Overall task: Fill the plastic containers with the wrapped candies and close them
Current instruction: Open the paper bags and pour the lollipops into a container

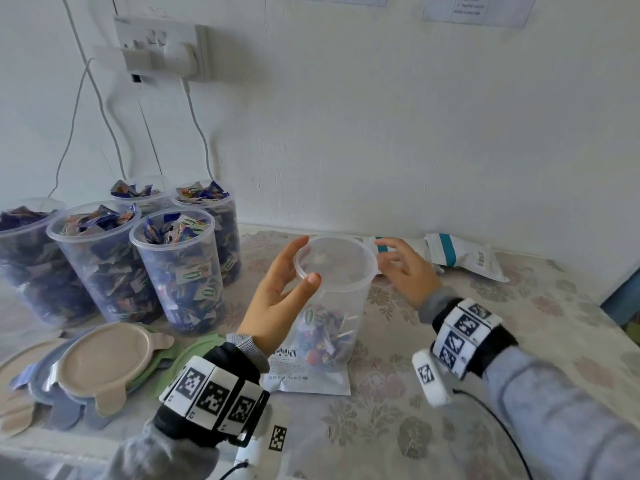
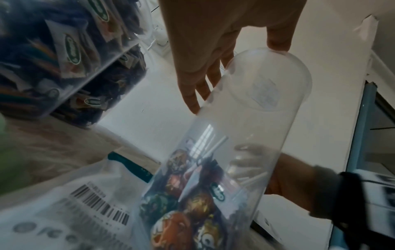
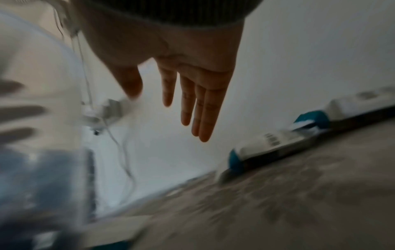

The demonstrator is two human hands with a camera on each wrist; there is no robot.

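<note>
1. Fingers (image 1: 298, 245) of my left hand (image 1: 277, 299): extended and relaxed, thumb tip at the near rim of the empty container (image 1: 332, 282), fingertips at its far-left rim. They are not curled round the wall; whether they press on it I cannot tell.
2. Right hand (image 1: 405, 268): fingers straight and spread, just beside the container's right side, grasping nothing. The right wrist view is blurred but shows the palm flat and bare.
3. Container: upright between both hands and clear. It seems to stand on or just behind a candy bag (image 1: 308, 362) lying flat on the table (image 1: 485, 393); colourful wrapped candies show through its lower wall.
4. Filled containers (image 1: 180, 268): five, without lids, grouped at the left against the wall, candies heaped to the brims.
5. Lids (image 1: 107, 355): stacked at the near left. More bags (image 1: 464, 254) lie at the back right.
6. Risk: the container is light, tall and unheld. In my judgement a sideways nudge from either open hand could tip it, and the soft bag beneath would make that easier.
7. Risk: the heaped candies may keep lids from seating.
</note>
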